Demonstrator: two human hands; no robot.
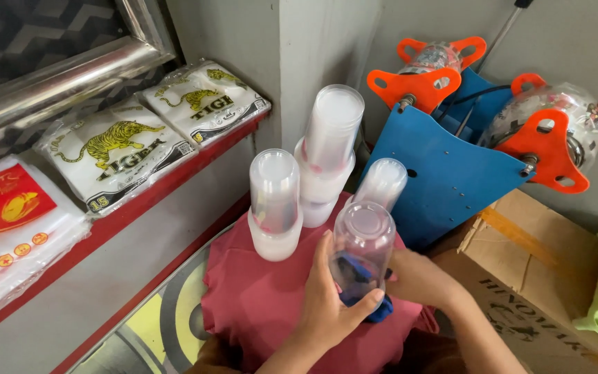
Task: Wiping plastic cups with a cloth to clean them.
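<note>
Currently my left hand (330, 305) grips clear cup (363, 249); right hand (417, 277) holds blue cloth (365, 294) inside. Cup stacks (313, 173) crowd far side, blue machine (444, 173) right.

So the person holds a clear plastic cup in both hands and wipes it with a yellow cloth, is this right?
Not quite. The head view shows a blue cloth, not a yellow one. The rest holds: the left hand grips the clear plastic cup, and the right hand is at it with the cloth.

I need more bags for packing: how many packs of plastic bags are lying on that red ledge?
3: two tiger-print packs side by side, one red-printed pack at the left edge. More may lie out of frame.
</note>
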